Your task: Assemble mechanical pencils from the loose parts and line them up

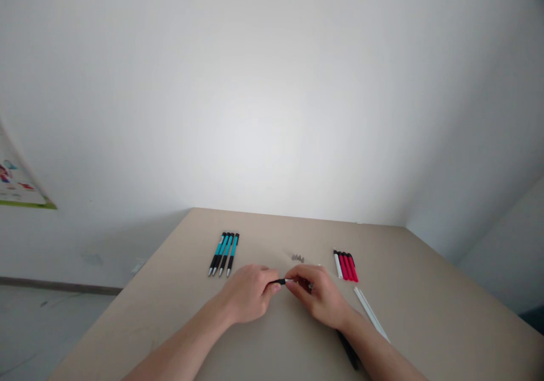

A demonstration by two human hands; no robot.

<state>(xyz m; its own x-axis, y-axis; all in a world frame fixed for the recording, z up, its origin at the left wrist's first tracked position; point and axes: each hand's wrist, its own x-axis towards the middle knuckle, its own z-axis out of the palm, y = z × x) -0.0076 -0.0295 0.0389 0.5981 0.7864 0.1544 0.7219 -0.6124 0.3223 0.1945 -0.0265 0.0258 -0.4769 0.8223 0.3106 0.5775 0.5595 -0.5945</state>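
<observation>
Near the middle of the table, my left hand (250, 293) is closed around a pen barrel, and only its black end (280, 282) sticks out past the fingers. My right hand (318, 293) pinches a thin white pen refill (289, 280) at that black end. Most of the barrel and the refill is hidden by my fingers. Just beyond the hands lie several small metal pen tips (298, 258). Under my right forearm, dark pen grips (347, 350) are partly covered. Beside that forearm rest thin white refills (369, 313).
Several assembled blue pens (225, 253) with black grips and silver tips lie in a row at the left. On the right are several red pen barrels (348, 266) and a white one (338, 265). A white wall (272, 114) stands behind the table (170, 307).
</observation>
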